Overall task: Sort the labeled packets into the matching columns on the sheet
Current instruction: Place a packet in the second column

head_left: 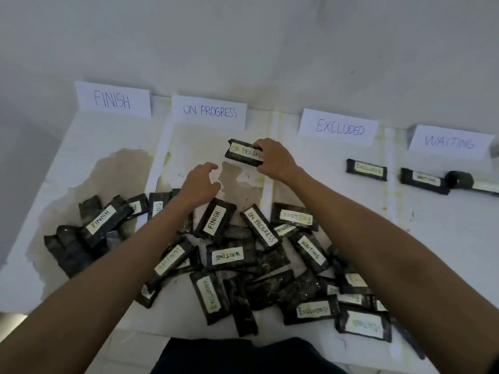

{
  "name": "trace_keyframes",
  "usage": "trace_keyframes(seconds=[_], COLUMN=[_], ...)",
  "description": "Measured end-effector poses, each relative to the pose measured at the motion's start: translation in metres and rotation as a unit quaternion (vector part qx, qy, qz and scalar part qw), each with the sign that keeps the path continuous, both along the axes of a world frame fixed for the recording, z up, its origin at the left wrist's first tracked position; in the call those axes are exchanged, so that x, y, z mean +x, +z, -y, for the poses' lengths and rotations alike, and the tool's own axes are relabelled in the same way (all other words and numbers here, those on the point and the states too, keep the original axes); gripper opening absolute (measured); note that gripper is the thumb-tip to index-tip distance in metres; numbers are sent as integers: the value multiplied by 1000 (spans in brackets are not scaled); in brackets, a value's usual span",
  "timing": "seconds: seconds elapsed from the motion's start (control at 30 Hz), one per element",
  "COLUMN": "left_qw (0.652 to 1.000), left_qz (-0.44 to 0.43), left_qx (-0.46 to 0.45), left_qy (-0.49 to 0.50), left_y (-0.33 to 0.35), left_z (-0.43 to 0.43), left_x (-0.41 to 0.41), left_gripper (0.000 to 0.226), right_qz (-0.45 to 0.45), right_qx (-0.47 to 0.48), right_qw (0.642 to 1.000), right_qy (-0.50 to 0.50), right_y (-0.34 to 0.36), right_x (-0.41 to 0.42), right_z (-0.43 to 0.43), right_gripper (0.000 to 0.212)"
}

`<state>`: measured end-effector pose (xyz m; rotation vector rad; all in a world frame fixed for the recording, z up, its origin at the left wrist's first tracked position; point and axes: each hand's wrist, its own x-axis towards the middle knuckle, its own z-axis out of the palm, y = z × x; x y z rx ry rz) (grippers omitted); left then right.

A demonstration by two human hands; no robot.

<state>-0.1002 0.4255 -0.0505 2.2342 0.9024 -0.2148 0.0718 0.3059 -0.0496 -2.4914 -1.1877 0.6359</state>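
Note:
My right hand (274, 160) grips a black packet labeled ON PROGRESS (241, 153) at its right end, over the far part of the ON PROGRESS column, below the ON PROGRESS sign (210, 112). My left hand (201, 184) hovers with fingers apart and holds nothing, just left of a stain in that column. A heap of black labeled packets (229, 255) lies near me, with labels FINISH, WAITING, EXCLUDED and ON PROGRESS. One EXCLUDED packet (366, 170) lies in the EXCLUDED column. One WAITING packet (424, 180) lies in the WAITING column.
The white sheet (337, 190) is split by pale strips into columns, headed by signs FINISH (113, 99), EXCLUDED (339, 128) and WAITING (449, 141). A brownish stain (113, 171) covers the FINISH column. A dark cylinder (459, 179) lies at the right edge. A wall rises behind.

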Motion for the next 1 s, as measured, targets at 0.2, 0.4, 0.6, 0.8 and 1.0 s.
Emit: trace_keyframes(seconds=[0.2, 0.4, 0.6, 0.8, 1.0], left_qw=[996, 993, 993, 985, 981], left_qz=[-37, -40, -80, -132, -146], left_qx=[-17, -23, 15, 55, 83], left_qy=[-81, -112, -82, -95, -97], left_y=[-27, -26, -9, -18, -8], left_z=[-33, -32, 15, 50, 44], left_x=[13, 1, -44, -74, -77], left_gripper=[51, 46, 60, 76, 81], right_qz=[0, 4, 18, -16, -77], right_qx=[-58, -81, -104, -163, -101], right_qw=[998, 997, 993, 983, 989], right_qy=[-1, -16, -60, -85, -82], right_y=[-28, -28, -14, -23, -12], right_x=[9, -4, -58, -114, -125], right_z=[-19, -10, 11, 48, 52], right_gripper=[51, 63, 51, 45, 47])
